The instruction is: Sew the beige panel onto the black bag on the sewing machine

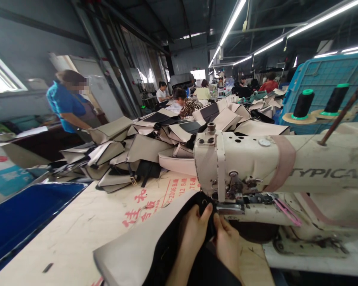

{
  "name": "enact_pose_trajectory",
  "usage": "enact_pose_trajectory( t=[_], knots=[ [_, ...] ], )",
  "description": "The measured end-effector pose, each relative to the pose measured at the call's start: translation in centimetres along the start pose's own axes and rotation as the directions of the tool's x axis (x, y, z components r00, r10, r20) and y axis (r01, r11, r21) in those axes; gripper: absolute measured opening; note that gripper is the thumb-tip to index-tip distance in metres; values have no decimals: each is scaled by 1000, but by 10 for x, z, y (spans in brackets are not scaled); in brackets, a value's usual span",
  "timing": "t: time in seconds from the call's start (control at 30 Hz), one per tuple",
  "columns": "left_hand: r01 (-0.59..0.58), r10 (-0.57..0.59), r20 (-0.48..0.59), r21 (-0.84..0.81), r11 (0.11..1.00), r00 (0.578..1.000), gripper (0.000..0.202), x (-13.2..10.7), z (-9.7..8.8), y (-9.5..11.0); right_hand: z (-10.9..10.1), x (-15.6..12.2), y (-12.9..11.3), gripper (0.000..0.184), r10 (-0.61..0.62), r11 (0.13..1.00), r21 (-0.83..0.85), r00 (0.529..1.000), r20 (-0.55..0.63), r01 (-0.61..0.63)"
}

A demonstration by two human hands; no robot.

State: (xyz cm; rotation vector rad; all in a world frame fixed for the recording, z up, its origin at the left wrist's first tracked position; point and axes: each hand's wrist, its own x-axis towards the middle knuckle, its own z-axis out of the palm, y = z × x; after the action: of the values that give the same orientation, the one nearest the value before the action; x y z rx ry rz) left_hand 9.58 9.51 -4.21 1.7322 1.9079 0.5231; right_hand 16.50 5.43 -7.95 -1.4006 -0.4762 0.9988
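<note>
A beige bag (131, 238) with a black lining lies across the wooden board, its upper end at the sewing machine (209, 167). My left hand (193, 226) is closed on the black edge of the bag, its thumb pointing up beside a small round eyelet. Close by on the right, my right hand (228, 240) pinches the same black edge just below the machine's arm. The needle and presser foot area is partly hidden by the machine head and the bag.
Several beige and black bags (143, 149) are heaped behind the wooden board (77, 226). Black thread spools (303, 105) stand above the machine by a blue crate (325, 75). Pink-handled tweezers or snips (289, 212) rest on the machine. A blue bin (24, 222) and a person (70, 103) are left.
</note>
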Motion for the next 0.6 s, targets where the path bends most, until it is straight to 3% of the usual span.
enact_pose_trajectory(
  t=[0.1, 0.2, 0.37, 0.6],
  knots=[
    [-12, 12, -4, -4, 1000, 1000, 40, 5, 1, 0, 0, 3, -1, 52, 77, 991, 101, 995, 61, -83],
    [-17, 17, 18, -28, 999, 1000, 41, 13, 4, 0, 0, 8, -2, 51, 88, 985, 142, 995, 42, -93],
    [-66, 70, 65, -71, 995, 995, 39, 24, 6, -1, 1, 15, -4, 53, 100, 986, 127, 993, 59, -106],
    [-126, 166, 146, -253, 959, 975, 39, 31, 2, 0, 3, 20, 2, 52, 123, 988, 88, 991, 53, -127]
  ],
)
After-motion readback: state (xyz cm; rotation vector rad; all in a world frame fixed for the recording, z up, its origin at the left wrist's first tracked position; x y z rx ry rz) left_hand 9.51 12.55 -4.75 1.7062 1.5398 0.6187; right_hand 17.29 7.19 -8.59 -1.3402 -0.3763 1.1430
